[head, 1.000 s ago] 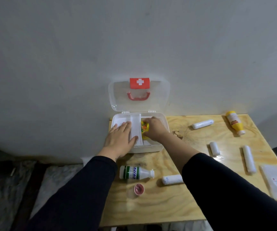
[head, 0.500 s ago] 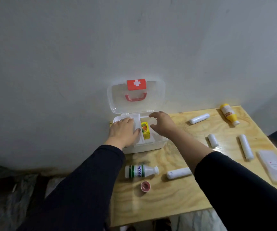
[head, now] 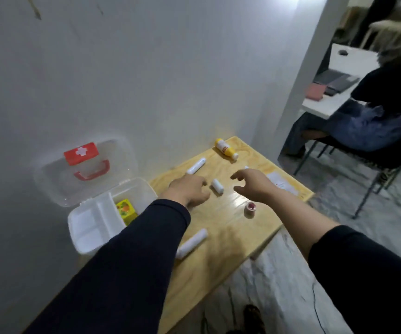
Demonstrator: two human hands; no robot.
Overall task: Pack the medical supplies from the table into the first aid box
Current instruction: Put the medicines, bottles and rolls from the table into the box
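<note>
The white first aid box (head: 83, 239) stands open at the table's left end, lid (head: 50, 184) leaning on the wall, with a small yellow carton (head: 126, 209) inside. My left hand (head: 188, 190) hovers over the wooden table (head: 218, 249) with fingers loosely curled and holds nothing. My right hand (head: 254, 183) hangs open a little to the right. A short white bandage roll (head: 217, 186) lies between the two hands. Other rolls lie at the back (head: 195, 166) and near my left sleeve (head: 191, 243). A small pink tape roll (head: 250, 207) sits under my right wrist. A yellow bottle (head: 226, 149) lies at the far corner.
A flat white packet (head: 280, 183) lies at the table's right edge, partly behind my right hand. A grey wall runs behind the table. To the right, a seated person (head: 375, 112) on a chair sits by a white desk (head: 334, 102).
Both hands have left the box and moved right over the table to either side of the short roll. The view has swung right. The yellow carton stays in the box.
</note>
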